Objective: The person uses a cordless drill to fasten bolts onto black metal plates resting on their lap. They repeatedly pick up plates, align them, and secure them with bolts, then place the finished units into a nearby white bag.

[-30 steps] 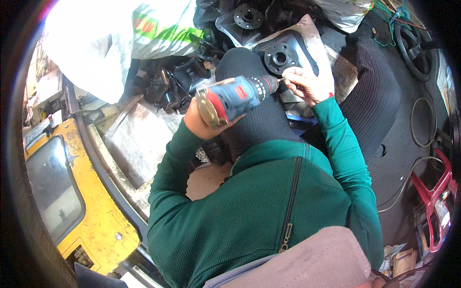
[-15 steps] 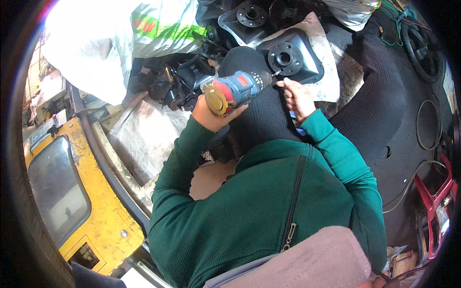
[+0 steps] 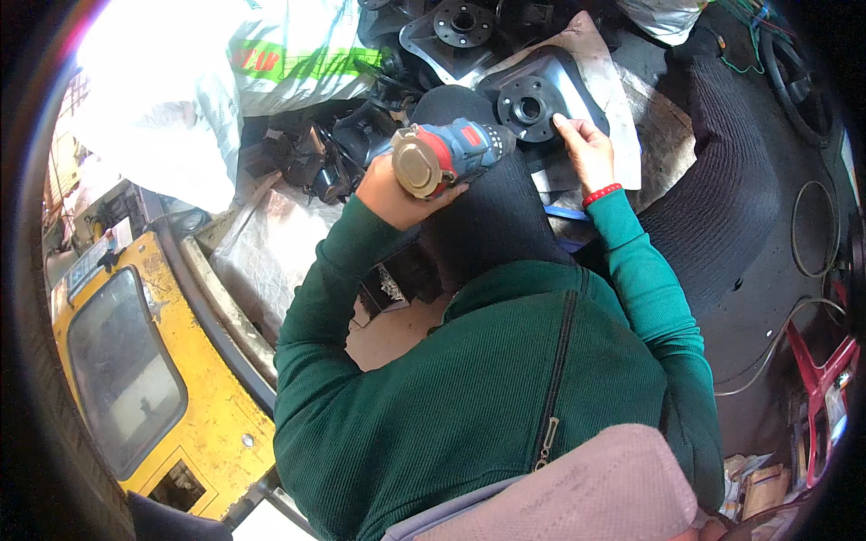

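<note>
My left hand (image 3: 390, 194) is wrapped round the grip of a blue and red cordless drill (image 3: 458, 149), whose nose points right toward a black part. That part is a squarish black plate with a round flange (image 3: 529, 109), which has a centre hole and a ring of small holes. It lies just past my knee. My right hand (image 3: 586, 151) reaches to the flange's right edge with thumb and forefinger pinched together at the rim. Whatever sits between those fingertips is too small to make out. A red bead bracelet (image 3: 602, 193) circles my right wrist.
A similar black flanged part (image 3: 463, 24) lies beyond, with more black parts (image 3: 311, 162) heaped left. White plastic bags (image 3: 162, 99) stand at the far left, near a yellow machine panel (image 3: 216, 379). A pale sheet (image 3: 622, 113) lies under the flanged part. Cables (image 3: 794, 230) loop at the right.
My right hand has moved from in front of the drill's tip up and right onto the flange's edge. The drill has turned slightly, staying near the same place.
</note>
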### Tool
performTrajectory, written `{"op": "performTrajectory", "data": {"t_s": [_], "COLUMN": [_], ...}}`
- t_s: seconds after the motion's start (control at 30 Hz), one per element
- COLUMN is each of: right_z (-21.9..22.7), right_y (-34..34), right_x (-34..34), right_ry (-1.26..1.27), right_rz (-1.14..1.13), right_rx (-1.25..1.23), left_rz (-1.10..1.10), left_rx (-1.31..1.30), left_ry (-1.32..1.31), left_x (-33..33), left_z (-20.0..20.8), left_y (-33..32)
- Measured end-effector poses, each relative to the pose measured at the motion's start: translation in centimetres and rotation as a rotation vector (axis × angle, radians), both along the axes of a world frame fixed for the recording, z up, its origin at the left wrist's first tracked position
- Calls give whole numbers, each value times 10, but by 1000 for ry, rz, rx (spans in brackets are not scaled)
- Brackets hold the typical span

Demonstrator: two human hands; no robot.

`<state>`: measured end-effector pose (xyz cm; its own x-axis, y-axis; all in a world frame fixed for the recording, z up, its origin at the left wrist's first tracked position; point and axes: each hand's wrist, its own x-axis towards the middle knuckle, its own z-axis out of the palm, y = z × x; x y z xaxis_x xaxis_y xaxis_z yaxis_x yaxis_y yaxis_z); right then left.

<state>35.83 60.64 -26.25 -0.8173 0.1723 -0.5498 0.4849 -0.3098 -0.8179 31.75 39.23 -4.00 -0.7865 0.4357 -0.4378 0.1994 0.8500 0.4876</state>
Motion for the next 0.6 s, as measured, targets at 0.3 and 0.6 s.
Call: {"op": "performTrajectory", "data": {"t_s": [0.3,0.6], "right_z": [0,-7], "right_y": [-1,-4], "right_x": [-6,-6], "right_ry": [19,67], "right_rz": [79,57], "right_rx": [55,-20], "left_rz": [-28,-115], "left_rx": [-32,-278], "left_ry": [14,-137], "left_x": [-6,-15], "left_z": [-6,4], "left_y": [3,13]}}
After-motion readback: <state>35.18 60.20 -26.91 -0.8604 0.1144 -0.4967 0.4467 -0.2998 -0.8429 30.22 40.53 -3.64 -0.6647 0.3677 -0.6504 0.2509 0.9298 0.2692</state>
